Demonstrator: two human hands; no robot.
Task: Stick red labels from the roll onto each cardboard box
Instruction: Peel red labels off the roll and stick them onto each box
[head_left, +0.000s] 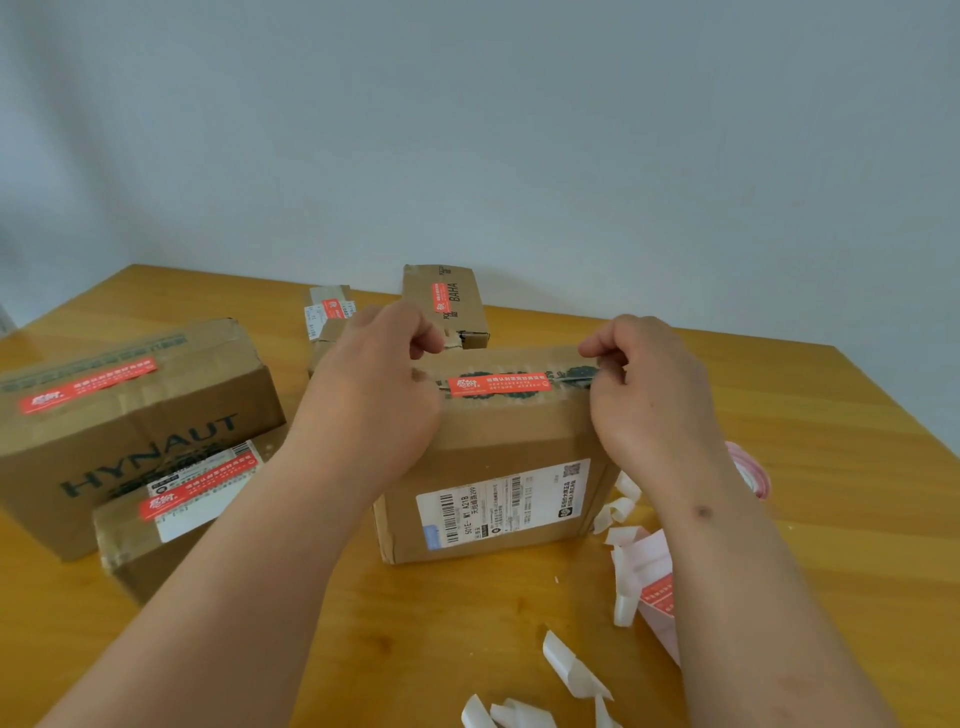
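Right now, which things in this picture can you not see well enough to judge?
- Label roll, head view: mostly hidden behind the right hand and forearm.
- Ends of the red label on the middle box: the left hand covers the left end; right end unclear.
- Small box at the back: half hidden by the left hand.
- Shipping sticker: print too small to read.
- Backing scraps: cut off by the bottom edge.

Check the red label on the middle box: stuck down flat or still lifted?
Mostly flat: the red label lies along the tape seam on the middle box. Its left end is hidden behind the left hand, so cannot tell there.
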